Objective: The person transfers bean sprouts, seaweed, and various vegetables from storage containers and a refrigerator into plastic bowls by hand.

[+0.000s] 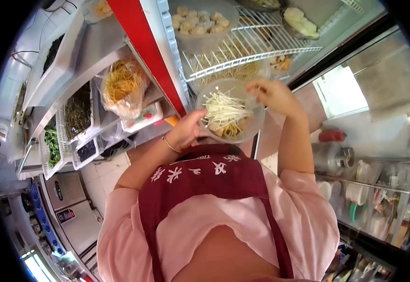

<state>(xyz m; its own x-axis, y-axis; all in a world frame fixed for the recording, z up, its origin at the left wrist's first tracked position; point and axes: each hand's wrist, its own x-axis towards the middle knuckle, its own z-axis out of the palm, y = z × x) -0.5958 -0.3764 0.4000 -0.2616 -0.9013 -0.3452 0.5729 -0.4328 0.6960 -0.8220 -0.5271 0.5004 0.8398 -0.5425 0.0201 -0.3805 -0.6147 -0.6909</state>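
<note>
A clear round bowl [259, 117] holds white enoki mushrooms [224, 109] with some yellow-orange food [229, 130] at its lower side. My left hand [190, 128] grips the bowl's left rim, its thumb over the edge and its other fingers partly hidden. At the upper right of the bowl is my right hand [272, 95], fingers curled together near the rim; whether anything is between them is too small to tell. Just beyond the bowl lies a white wire shelf [242, 58] of an open refrigerator.
On the refrigerator shelves stand a container of pale round balls [200, 23] and a tray of cabbage [301, 22]. At left, a bag of yellow noodles [122, 84] and baskets of greens [53, 143] sit on shelving. The glass door edge [341, 49] runs along the right.
</note>
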